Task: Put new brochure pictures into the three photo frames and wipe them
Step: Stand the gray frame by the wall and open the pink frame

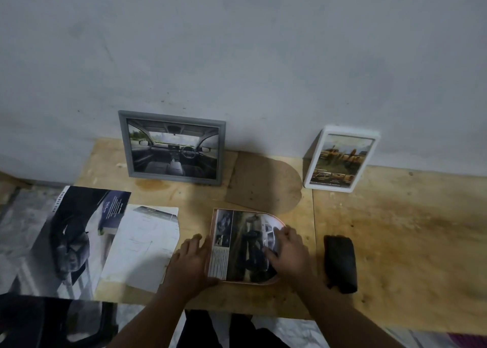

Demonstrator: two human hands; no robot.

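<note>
We judge the arch-shaped frame (245,244) lies flat near centre on the tabletop (395,229) for fitting its picture: left hand (188,260) steadies its left edge, right hand (286,252) presses the print, both with fingers extended, backing board (263,182) set aside beyond.
</note>
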